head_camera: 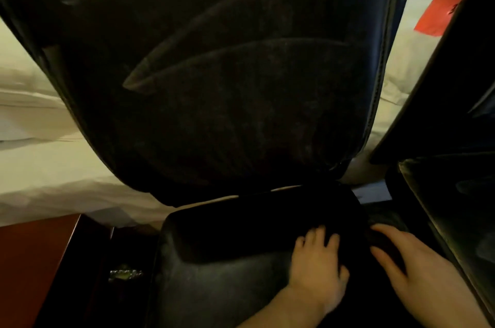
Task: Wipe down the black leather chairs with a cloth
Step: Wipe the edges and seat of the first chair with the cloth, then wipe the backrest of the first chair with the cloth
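A black leather chair fills the view, its tall backrest [227, 73] above and its seat [227, 274] below. My left hand [318, 260] rests flat on the right part of the seat, fingers spread toward the shadowed crease under the backrest. At the seat's right edge, my right hand [417, 266] has thumb and fingers curled round a dark cloth [385, 239], which is hard to make out against the leather. A second black chair [455, 180] stands close on the right, partly cut off by the frame.
A bed with white sheets [53, 167] lies behind both chairs. A reddish wooden bedside unit [32, 268] stands at the lower left. A red paper [452, 3] lies on the bed at the upper right. The gap between the chairs is narrow.
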Demonstrator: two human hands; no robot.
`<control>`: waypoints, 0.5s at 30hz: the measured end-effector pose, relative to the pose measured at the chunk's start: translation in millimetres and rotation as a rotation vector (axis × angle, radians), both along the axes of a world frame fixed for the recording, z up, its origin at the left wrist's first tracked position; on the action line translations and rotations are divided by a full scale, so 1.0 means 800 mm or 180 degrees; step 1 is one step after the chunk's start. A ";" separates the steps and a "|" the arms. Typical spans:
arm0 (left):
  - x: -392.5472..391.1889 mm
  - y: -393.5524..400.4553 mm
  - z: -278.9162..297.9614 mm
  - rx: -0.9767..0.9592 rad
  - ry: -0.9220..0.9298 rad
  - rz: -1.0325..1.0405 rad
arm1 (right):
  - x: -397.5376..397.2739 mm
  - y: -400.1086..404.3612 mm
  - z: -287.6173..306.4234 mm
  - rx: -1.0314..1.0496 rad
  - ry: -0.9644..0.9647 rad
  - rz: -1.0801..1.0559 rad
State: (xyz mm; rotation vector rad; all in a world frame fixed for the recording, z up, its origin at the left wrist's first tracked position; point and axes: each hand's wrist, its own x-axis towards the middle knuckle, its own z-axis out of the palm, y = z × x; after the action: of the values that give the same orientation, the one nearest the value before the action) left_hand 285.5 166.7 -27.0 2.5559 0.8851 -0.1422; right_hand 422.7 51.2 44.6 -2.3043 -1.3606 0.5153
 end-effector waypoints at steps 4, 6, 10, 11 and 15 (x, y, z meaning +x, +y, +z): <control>-0.078 0.027 0.070 0.0232 -0.0804 0.0443 | -0.041 0.036 0.044 0.0080 0.0678 -0.0133; -0.118 0.045 0.112 0.0375 -0.1259 0.0665 | -0.066 0.054 0.063 0.0213 0.0958 -0.0184; -0.178 0.088 0.202 0.0827 -0.1908 0.0969 | -0.103 0.090 0.104 0.0698 0.1277 -0.0077; -0.189 0.098 0.223 0.0936 -0.2072 0.1026 | -0.110 0.098 0.118 0.0815 0.1475 -0.0035; -0.225 0.140 0.302 0.1387 -0.2817 0.1111 | -0.139 0.130 0.176 0.1404 0.1935 0.0140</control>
State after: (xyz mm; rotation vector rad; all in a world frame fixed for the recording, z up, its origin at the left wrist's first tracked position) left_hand 105.5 278.7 214.6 2.3476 1.0124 1.2939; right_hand 311.6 155.5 185.3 -1.5872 -1.0843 0.7626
